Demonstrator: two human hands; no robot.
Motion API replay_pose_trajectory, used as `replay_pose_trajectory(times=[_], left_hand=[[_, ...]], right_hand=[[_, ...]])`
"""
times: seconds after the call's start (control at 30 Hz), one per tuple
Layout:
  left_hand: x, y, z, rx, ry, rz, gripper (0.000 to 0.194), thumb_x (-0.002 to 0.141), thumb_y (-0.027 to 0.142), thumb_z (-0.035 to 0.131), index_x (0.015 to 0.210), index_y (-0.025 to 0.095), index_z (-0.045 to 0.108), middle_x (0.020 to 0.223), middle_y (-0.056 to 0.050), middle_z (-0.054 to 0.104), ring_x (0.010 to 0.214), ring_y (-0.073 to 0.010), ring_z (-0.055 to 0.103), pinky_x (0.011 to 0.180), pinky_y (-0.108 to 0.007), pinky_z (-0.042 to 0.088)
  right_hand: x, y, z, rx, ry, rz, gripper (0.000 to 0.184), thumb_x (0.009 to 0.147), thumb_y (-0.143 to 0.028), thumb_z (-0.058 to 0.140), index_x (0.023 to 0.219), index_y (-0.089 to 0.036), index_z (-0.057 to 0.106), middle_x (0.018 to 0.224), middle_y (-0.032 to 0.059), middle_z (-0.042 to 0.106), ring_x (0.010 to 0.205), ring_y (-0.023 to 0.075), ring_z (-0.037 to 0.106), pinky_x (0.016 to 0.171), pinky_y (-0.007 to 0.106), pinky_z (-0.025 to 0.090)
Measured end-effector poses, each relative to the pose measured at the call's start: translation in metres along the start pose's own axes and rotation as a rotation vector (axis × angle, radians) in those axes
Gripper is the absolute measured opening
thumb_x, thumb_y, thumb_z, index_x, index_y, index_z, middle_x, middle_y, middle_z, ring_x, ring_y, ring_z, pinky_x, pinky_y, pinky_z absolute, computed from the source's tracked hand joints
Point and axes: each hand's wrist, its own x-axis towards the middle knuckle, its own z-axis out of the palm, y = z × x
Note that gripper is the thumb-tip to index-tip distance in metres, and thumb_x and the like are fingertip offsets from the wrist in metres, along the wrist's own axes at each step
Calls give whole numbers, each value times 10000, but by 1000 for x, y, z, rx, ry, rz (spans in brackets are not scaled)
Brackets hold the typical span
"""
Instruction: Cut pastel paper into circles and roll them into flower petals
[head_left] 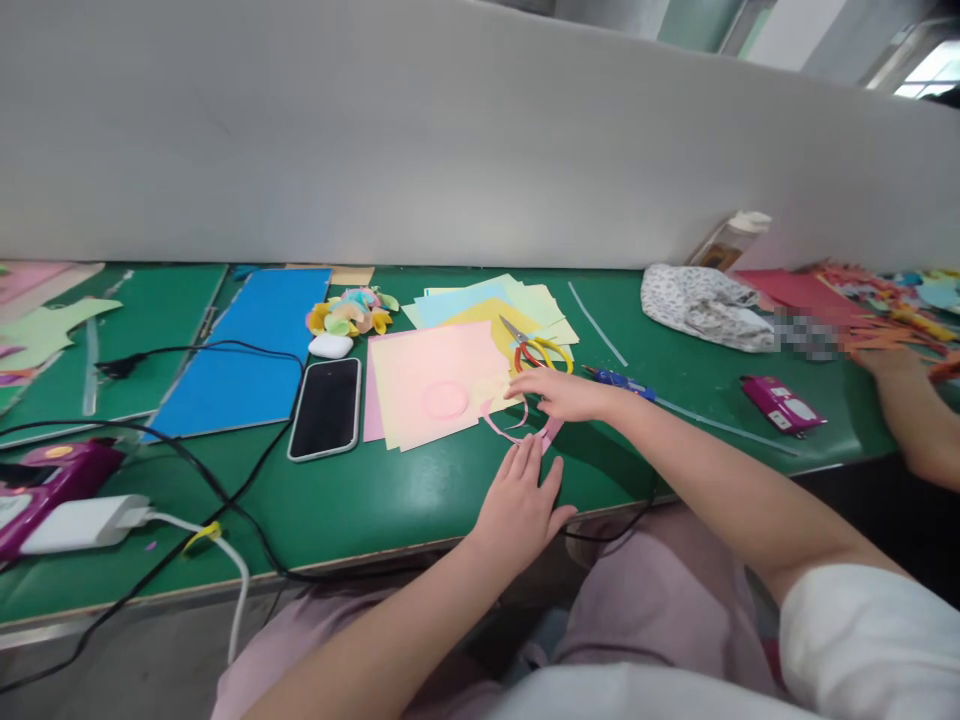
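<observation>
My left hand [517, 495] rests at the table's front edge with its fingers spread, fingertips touching pink paper scraps [504, 432]. Just beyond it, my right hand [561, 394] reaches in from the right, fingers stretched and slightly bent over the scraps. Nothing shows held in either hand. Scissors [523, 341] with yellow and red handles lie partly open right behind my right hand. To the left is a stack of pale paper sheets [412, 375], with a round pink piece [445, 400] on top. Yellow and blue sheets [480, 300] fan out behind it.
A phone [325, 410], a white case [330, 346], paper petals [352, 312] and a blue board [240, 350] lie left. Black cables [225, 490] cross the front left. On the right are a blue glue gun [622, 382], a purple device [782, 404], a cloth [705, 305] and another person's arm [911, 410].
</observation>
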Motion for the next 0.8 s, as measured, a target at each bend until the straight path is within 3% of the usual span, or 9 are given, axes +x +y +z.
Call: replay_pose_trajectory(times=[0.07,0.13,0.27,0.37,0.57,0.8], left_hand=[[2,3,3,5,-1,-11,657,950,583,392,1409,123,493,1465,-273,465,1387,-389,426,1080,-509,414],[4,1,3,12,-4,-16,675,944,594,396,1406,112,494,1444,-284,484,1359,-396,462,1068,-510,426],[1,-12,-5,19,-16,28,648,936,580,441,1378,114,524,1404,-233,549,1330,-358,507,1088,-465,427],[-2,-18,-11,27,-20,27,635,946,554,444,1364,84,531,1374,-225,579,1327,-358,510,1101,-469,416],[6,5,-4,7,-38,75,713,954,594,381,1431,70,453,1509,-188,448,1437,-311,368,1163,-433,354],[21,18,5,-9,-93,23,833,925,650,378,1456,7,399,1502,-277,400,1433,-356,352,1156,-474,345]], right_hand=[[-8,0,2,3,-64,-60,462,784,-1,693,1201,-197,663,1304,100,643,1229,242,588,1040,390,472],[-13,4,4,1,-98,-66,491,767,38,676,1213,-168,658,1272,119,661,1207,243,606,1025,376,480],[-21,9,4,-8,-138,-8,247,925,-187,627,1169,-152,641,1205,97,663,1089,231,648,933,436,539],[-26,6,6,-21,-161,64,286,960,-326,592,1201,-174,610,1228,88,635,1035,218,652,878,433,564],[-26,-8,12,-35,-178,255,305,958,-327,594,1219,-171,600,1228,90,633,1027,221,655,865,426,568],[-19,-10,20,-106,-132,373,307,958,-329,594,1222,-172,598,1232,91,631,1029,221,654,868,428,566]])
